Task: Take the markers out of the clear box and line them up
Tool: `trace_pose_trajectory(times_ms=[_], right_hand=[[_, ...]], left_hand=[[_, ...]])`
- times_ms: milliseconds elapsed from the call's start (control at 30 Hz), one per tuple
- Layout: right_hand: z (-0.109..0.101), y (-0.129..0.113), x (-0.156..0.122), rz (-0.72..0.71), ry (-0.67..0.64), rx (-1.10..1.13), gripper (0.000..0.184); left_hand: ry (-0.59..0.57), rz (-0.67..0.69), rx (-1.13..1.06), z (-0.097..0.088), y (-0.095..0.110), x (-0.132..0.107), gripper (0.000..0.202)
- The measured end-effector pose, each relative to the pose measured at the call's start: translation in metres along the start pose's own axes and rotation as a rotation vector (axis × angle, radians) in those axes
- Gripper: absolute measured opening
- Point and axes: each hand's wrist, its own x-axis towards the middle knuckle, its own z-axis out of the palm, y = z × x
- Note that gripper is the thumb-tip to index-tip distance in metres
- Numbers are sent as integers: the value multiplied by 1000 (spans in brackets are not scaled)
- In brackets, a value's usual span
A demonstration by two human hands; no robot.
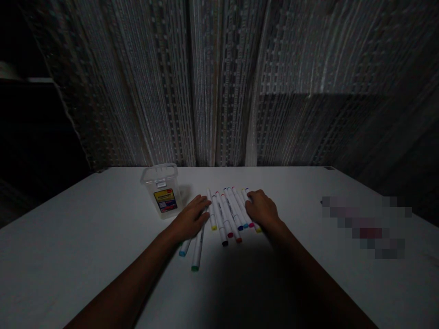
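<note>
Several white markers [219, 212] with coloured ends lie side by side in a row on the white table. My left hand [192, 217] rests over the row's left end, palm down, fingers stretched out and apart. Beneath it stick out a green-ended marker [197, 251] and a light-blue-ended marker [184, 248], both nearer to me than the others. At the right end, my right hand [262, 208] has its fingers curled against the outermost marker [247, 195], whose lower part the hand partly hides.
A clear plastic container [161, 192] with a yellow and dark label stands upright just left of my left hand. A blurred, pixelated item [368, 230] lies on the table [85, 256] at the right. Patterned curtains [219, 82] hang behind the far edge.
</note>
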Motion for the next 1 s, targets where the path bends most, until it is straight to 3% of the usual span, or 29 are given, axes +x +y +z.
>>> trace_pose_trajectory(times_ms=[133, 233, 467, 700, 867, 1000], right_hand=[[3, -6, -2, -119, 80, 54, 32], [9, -10, -4, -233, 53, 62, 30], [14, -9, -3, -229, 66, 34, 28], [19, -26, -12, -423, 99, 78, 33], [22, -27, -12, -403, 68, 40, 30], [21, -34, -16, -453, 122, 84, 30]], left_hand=[[5, -1, 5, 1, 1, 1, 46], [-2, -2, -1, 1, 2, 2, 47], [24, 16, -19, 6, -1, 2, 46], [5, 15, -30, 4, 0, 3, 47], [2, 15, -15, 2, 1, 4, 48], [-1, 5, -12, 3, 0, 4, 49]])
